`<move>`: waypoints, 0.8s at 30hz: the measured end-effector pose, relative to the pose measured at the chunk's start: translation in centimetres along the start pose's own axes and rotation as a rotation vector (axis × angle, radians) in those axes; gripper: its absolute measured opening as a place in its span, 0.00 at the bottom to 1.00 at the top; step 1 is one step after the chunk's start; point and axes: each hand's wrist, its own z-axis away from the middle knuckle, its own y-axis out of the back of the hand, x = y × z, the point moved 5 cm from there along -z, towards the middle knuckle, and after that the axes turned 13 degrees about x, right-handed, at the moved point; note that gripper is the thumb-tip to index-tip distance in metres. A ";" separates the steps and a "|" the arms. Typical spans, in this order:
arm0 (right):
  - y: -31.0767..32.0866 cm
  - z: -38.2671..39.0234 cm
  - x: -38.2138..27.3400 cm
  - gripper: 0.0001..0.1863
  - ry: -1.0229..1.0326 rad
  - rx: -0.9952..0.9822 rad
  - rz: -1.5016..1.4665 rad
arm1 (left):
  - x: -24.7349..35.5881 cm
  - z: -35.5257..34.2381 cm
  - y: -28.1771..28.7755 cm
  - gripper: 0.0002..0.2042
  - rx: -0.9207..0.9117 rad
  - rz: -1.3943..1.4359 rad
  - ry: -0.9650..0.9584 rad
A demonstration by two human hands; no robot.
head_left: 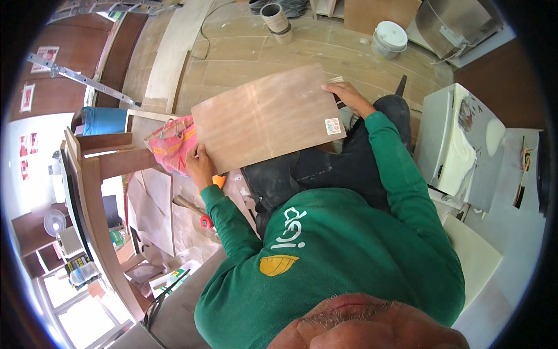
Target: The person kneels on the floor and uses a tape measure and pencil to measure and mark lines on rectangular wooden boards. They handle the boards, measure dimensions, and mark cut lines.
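Observation:
A thin, pale wooden board (261,116) with a small white label lies tilted across the lap, above my dark trousers (314,180). My left hand (200,166) grips its lower left corner, and my right hand (350,96) grips the upper right end. A pink printed bag (171,145) shows behind the board's left end. Beside my left forearm are an orange object (218,181), a tool with a wooden handle (186,204) and a red tape measure (206,221).
A wooden frame (87,198) and a blue bin (102,121) stand left; a metal ladder (81,78) leans above. Buckets (389,41) and a pipe-like container (275,20) stand on the tiled floor (244,52). At right is a stand with a putty-smeared surface (465,145).

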 end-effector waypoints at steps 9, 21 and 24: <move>-0.2 -0.1 0.1 0.32 0.016 0.001 -0.019 | 0.6 0.2 0.2 0.19 0.025 0.035 0.018; -0.1 -0.6 0.8 0.34 -0.064 -0.002 -0.030 | 0.7 0.4 0.4 0.18 0.024 0.057 0.060; 0.0 -0.3 0.7 0.33 -0.073 0.007 -0.019 | 0.4 0.4 0.2 0.18 0.020 0.094 0.079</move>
